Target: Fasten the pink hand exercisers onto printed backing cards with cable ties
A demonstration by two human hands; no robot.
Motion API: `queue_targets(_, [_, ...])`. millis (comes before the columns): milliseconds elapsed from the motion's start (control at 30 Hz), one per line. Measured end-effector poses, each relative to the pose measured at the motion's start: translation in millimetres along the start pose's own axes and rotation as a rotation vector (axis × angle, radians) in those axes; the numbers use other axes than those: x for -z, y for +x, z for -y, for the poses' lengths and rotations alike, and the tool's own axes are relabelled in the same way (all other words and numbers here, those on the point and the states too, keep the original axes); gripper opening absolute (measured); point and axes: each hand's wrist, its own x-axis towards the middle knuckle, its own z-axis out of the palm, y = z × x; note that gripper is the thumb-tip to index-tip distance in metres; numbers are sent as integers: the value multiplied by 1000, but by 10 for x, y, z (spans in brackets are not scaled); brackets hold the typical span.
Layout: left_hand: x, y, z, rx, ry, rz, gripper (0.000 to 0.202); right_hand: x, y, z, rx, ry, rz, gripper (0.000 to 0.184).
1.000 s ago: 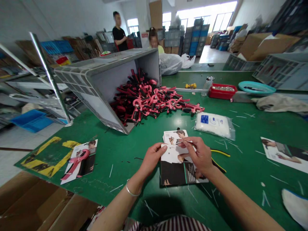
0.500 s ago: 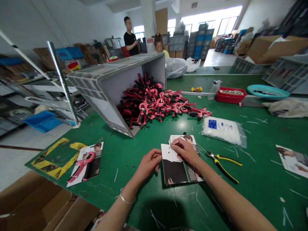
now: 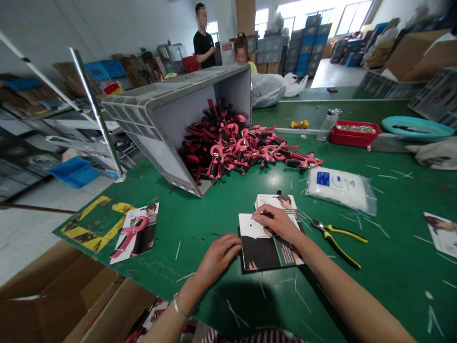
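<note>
A printed packaging card (image 3: 264,250) lies flat on the green table (image 3: 200,214), over a small stack of like cards (image 3: 276,201). My right hand (image 3: 280,223) rests on the card's white upper part, fingers pinched on something thin that I cannot make out. My left hand (image 3: 217,256) lies on the table just left of the card, fingers curled, touching its left edge. Yellow-handled pliers (image 3: 337,237) lie just right of my right hand.
A tipped grey crate (image 3: 160,124) spills pink and black hand grippers (image 3: 243,147). A bag of white ties (image 3: 341,189), a carded gripper (image 3: 134,232), a red tray (image 3: 353,134), a teal dish (image 3: 410,127) and cut tie ends are about. Two people stand at the back.
My left hand has let go of the card's top edge and slid down to its left side. My right hand has moved left onto the card, uncovering the pliers.
</note>
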Motion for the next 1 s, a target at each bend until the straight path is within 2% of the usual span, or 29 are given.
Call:
queue_targets(67, [-107,81,64,26,26,-155,17,2,-4,-4,5,9,7,27])
queue_targets(133, [-215,191,111,56,-17,-252,17,13,-15,1,19,3,24,28])
queue_targets(333, [-447,411,121,93,-293,-294,17,42,-66,4,81,-130,75,23])
queue_targets(500, [-504,338,56,110,-363,-268,16,69,-68,-17,119,-163,118,22])
queue_targets(600, [-443,294,-38,180,-363,-280,21,83,-76,12,152,-187,145,19])
queue_targets(733, [-325,300,-155,192,-306,-244,22,74,-110,107,236,-278,151,15])
queue_targets(1000, [-268,345,-179,217,-338,-141,20,19,-127,172,267,-300,172,14])
